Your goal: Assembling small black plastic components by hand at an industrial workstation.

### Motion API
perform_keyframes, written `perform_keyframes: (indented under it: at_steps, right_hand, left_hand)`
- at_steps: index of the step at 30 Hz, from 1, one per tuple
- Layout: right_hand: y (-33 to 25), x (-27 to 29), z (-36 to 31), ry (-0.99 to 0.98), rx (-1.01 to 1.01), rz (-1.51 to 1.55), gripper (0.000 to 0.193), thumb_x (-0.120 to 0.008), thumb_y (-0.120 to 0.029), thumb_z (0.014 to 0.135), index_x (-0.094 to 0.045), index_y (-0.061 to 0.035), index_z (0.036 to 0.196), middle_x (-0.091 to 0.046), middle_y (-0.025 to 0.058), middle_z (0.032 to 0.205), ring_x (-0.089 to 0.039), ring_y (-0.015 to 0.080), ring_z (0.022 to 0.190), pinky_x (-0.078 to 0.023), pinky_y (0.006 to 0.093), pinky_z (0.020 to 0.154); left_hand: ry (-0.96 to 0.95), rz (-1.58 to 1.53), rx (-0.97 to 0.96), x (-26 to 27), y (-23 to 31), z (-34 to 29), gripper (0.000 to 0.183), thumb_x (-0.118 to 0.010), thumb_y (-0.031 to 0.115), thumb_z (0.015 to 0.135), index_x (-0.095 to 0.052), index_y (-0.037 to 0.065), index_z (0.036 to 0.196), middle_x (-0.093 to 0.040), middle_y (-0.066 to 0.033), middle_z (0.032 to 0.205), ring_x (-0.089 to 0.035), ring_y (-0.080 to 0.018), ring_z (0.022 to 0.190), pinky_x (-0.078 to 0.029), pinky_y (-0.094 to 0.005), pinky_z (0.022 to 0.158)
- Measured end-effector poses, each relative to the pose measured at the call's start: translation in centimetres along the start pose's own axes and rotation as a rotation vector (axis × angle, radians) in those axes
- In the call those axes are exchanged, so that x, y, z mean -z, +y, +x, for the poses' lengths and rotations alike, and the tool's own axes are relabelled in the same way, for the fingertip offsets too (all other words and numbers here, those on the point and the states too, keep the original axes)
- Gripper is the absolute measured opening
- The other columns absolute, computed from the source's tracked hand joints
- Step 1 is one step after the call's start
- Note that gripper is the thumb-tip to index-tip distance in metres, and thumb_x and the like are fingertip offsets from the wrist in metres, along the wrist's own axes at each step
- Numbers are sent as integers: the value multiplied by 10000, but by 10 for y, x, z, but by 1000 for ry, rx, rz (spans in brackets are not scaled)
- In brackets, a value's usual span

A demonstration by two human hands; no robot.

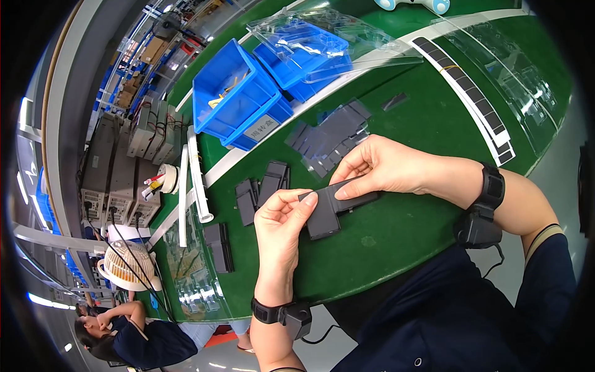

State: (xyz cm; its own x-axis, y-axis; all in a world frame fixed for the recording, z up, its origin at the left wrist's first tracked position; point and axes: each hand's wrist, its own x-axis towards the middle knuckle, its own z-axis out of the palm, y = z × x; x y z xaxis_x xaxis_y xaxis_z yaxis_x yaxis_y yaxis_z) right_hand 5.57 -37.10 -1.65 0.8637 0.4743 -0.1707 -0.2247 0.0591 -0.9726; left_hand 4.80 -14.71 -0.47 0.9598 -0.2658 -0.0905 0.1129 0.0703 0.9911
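My left hand (282, 223) pinches the upper left edge of a flat black rectangular piece (322, 222) between thumb and finger. The fingers of my right hand (381, 167) are closed on a dark strip (354, 199) that meets the piece's right side. Whether the two are joined, I cannot tell. Both are held just above the green table (396, 239). Similar black pieces (246, 201) lie left of my hands, and another small stack (218, 247) is nearer the left edge. Beyond my hands rests a spread of dark, glossy film-covered pieces (334, 136).
Two blue bins (229, 102) stand at the back, one partly under a clear plastic tray (322, 40). White strips with dark squares (465, 93) lie at the right, beside more clear trays (511, 74). A fan (127, 265) and a seated person (133, 332) are at the left.
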Motion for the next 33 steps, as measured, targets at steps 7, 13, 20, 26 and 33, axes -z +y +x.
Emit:
perform_keyframes:
  at_steps: [7, 13, 20, 26, 33]
  right_hand:
    - [2, -6, -2, 17, -11, 18, 174, -763, -61, 813, -700, 20, 954, -706, 57, 839, -648, 74, 767, -509, 203, 730]
    - [0, -5, -2, 14, -17, 78, 141, -743, -70, 833, -708, 14, 940, -710, 49, 846, -647, 75, 779, -503, 210, 745]
    - [1, -3, -2, 21, 6, 59, 131, -713, -99, 862, -724, 13, 930, -717, 58, 878, -652, 87, 804, -506, 231, 779]
    - [-5, -2, -2, 18, 23, -58, 165, -711, -83, 858, -716, 31, 977, -719, 64, 907, -657, 94, 826, -518, 238, 795]
    - [-1, -13, -8, 151, 317, -213, 251, -754, -61, 810, -710, 9, 1047, -718, 85, 956, -665, 129, 908, -532, 269, 830]
  left_hand:
    - [-23, -14, 27, -3, 1, -1, 73, -709, 12, 859, -683, 8, 927, -686, -32, 820, -626, -60, 739, -499, -194, 712]
    - [-61, -73, 47, 0, 0, 0, 76, -701, 6, 861, -678, 9, 933, -694, -42, 840, -636, -67, 749, -506, -198, 719]
    - [-78, -91, 54, -1, 1, 0, 83, -700, -2, 858, -678, 6, 938, -692, -38, 836, -640, -68, 760, -508, -199, 732]
    - [-53, -53, 37, 0, 0, -1, 95, -704, 2, 856, -684, 3, 949, -683, -21, 818, -630, -63, 737, -504, -195, 719]
    - [32, -48, -3, -1, 0, 0, 94, -709, 32, 865, -682, -5, 947, -680, -28, 816, -621, -64, 723, -492, -193, 699]
